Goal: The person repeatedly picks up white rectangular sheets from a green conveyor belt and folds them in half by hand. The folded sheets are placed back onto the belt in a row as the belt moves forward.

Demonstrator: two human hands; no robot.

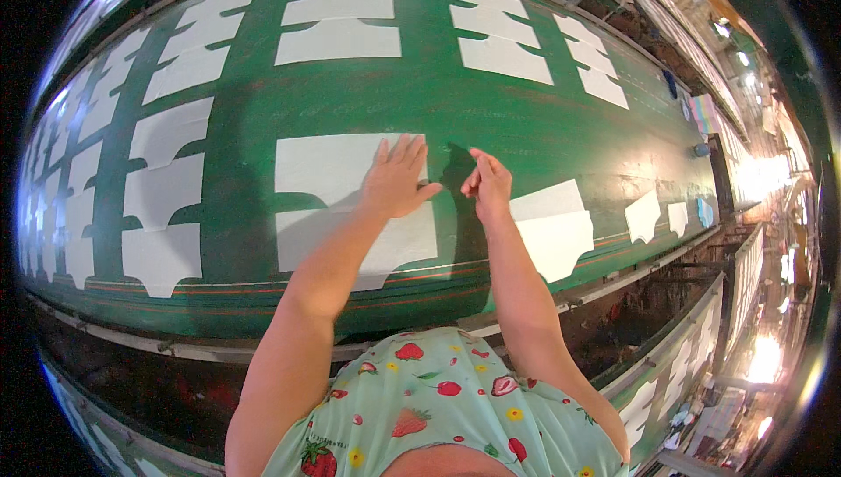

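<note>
My left hand [399, 181] lies flat, fingers spread, on the right part of a white cut fabric piece [320, 162]. Below that piece, another white piece [307, 236] with curved cut-outs lies against it, partly under my left forearm. My right hand [489, 186] hovers just right of these pieces, over the green table [350, 100]. Its fingers are curled in loosely, and nothing shows in them. Beside my right forearm are two overlapping white pieces [559, 245], set at a slant.
More white pieces stand in columns along the far side [342, 39] and on the left [162, 188]. Smaller white pieces [642, 217] and a blue one [705, 212] lie to the right. A blue object [701, 150] stands at the right end. The table's near edge [201, 352] runs before me.
</note>
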